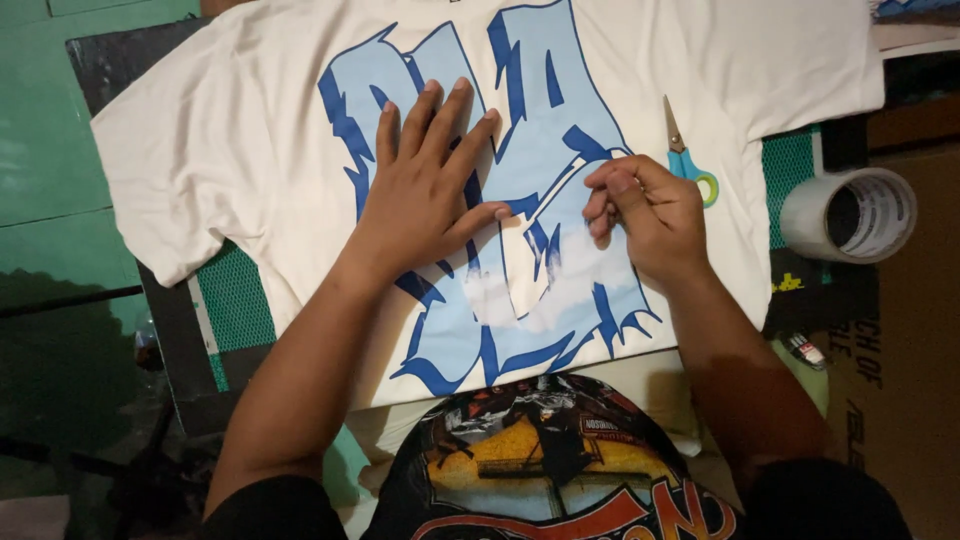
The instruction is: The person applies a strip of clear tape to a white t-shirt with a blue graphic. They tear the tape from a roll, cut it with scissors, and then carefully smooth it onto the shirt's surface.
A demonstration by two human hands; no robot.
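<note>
While the left hand (pixel 425 190) presses flat on the white shirt (pixel 240 130) — fingers spread — the right hand (pixel 645 215) pinches its clear film (pixel 560 280).

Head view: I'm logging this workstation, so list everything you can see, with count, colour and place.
T-shirt: one, white with a blue graffiti-style print, spread flat.
Scissors: one, blue handles, on the shirt right of the print.
Tape roll: one, whitish, at the right edge.
Cutting mat: one, green, under the shirt.
Cardboard: brown, at right.
Left hand: flat on the print, fingers spread.
Right hand: pinching something at the print; what it holds is hidden.
</note>
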